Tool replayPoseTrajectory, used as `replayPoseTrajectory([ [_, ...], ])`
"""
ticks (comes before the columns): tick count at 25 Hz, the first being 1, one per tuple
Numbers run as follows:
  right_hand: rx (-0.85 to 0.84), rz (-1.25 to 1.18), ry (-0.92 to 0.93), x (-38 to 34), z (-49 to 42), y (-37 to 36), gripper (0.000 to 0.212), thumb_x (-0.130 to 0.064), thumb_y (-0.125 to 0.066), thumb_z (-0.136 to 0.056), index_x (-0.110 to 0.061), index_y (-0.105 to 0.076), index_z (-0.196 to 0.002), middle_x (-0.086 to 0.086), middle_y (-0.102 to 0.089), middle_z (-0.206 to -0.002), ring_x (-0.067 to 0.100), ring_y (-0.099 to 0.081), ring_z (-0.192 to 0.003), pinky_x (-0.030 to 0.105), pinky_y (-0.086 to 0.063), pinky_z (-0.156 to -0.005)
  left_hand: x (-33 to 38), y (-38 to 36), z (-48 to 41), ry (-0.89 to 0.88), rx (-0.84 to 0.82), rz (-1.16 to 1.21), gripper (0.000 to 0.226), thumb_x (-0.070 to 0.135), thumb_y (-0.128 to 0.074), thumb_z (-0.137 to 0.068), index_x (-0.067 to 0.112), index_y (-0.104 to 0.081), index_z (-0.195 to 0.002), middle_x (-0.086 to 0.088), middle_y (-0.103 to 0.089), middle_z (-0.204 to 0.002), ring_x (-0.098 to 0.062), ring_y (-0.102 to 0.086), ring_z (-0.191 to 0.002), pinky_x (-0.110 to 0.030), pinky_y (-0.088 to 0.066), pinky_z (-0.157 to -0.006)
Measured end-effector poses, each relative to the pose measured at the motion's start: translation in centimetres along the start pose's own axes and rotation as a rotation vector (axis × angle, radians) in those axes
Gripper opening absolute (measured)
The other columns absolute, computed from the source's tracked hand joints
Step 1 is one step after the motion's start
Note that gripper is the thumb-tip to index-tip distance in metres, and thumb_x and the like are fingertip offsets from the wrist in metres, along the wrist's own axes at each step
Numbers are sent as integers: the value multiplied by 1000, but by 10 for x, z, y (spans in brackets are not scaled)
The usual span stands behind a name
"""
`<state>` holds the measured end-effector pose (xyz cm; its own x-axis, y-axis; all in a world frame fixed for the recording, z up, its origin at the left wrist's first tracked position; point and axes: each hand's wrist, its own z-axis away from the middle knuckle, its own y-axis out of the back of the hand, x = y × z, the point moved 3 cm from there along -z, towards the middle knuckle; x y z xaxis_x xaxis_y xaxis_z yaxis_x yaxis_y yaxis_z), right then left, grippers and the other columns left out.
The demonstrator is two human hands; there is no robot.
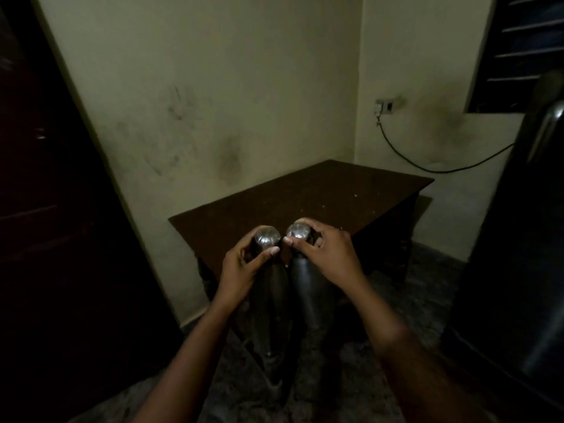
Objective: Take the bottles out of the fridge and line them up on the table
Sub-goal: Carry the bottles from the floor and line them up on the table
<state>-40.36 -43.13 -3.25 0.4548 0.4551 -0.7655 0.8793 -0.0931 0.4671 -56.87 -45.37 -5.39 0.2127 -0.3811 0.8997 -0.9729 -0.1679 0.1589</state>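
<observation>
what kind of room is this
Likely a plain room in a home: a dark wooden table in the corner, a wall socket with a cable, and what looks like a fridge at right.

Two dark bottles held side by side in front of the worktop, lower centre of the frame.

The left bottle (270, 303) and the right bottle (309, 288) are tall, dark and slim-necked, each with a shiny rounded silver cap. They stand upright and close together, their bodies reaching down toward the bottom of the frame. The left hand (241, 264) grips the left bottle's neck just under the cap, and the right hand (323, 254) curls its fingers (300, 244) round the other's cap. Behind them, mid-frame, the dark brown wooden worktop (320, 193) sits in the wall corner. The fridge (515, 245), dark and glossy with a chrome handle, fills the right edge.
</observation>
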Motion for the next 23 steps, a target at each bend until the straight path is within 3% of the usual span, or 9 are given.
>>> replayPoseTrajectory([
  [3,104,-24,-48,19,-59,4,36,-35,-72,-76,-17,-68,-106,4,-73,-105,12,-65,-97,21,-46,-85,-15,-7,-68,-57,-39,17,38,5,-65,-79,12,-58,-116,8,-63,-108,20,-56,-91,-1,-42,-80],
  [5,156,-42,-68,32,-93,14,30,-32,-72,-77,-16,-70,-101,4,-73,-100,11,-65,-93,11,-45,-82,-25,-19,-110,-71,-59,34,38,4,-64,-80,7,-58,-117,1,-63,-111,20,-56,-89,-1,-42,-80],
  [7,194,-17,-64,50,-132,26,27,-31,-70,-78,-15,-70,-100,4,-73,-98,6,-60,-87,-1,-36,-68,-37,-38,-157,-86,-77,67,37,4,-63,-80,4,-58,-117,-4,-63,-110,19,-58,-86,-2,-43,-78],
  [15,242,3,-79,171,-301,94,29,-32,-70,-79,-14,-70,-102,7,-73,-100,9,-63,-92,5,-38,-66,-88,-175,-346,-49,-86,164,36,0,-62,-81,1,-57,-116,2,-62,-105,21,-58,-76,0,-43,-73],
  [19,251,8,-104,232,-384,139,31,-31,-70,-79,-12,-69,-104,8,-72,-96,10,-59,-85,7,-37,-64,-113,-246,-435,-32,-54,224,32,1,-63,-80,10,-60,-111,-1,-64,-102,17,-59,-76,-4,-47,-77],
  [23,309,-8,-144,297,-452,171,36,-34,-69,-79,-13,-67,-109,10,-72,-106,15,-63,-95,13,-39,-73,-132,-299,-513,-53,-34,245,34,0,-60,-81,12,-56,-113,-2,-61,-108,19,-59,-76,-1,-45,-75],
])
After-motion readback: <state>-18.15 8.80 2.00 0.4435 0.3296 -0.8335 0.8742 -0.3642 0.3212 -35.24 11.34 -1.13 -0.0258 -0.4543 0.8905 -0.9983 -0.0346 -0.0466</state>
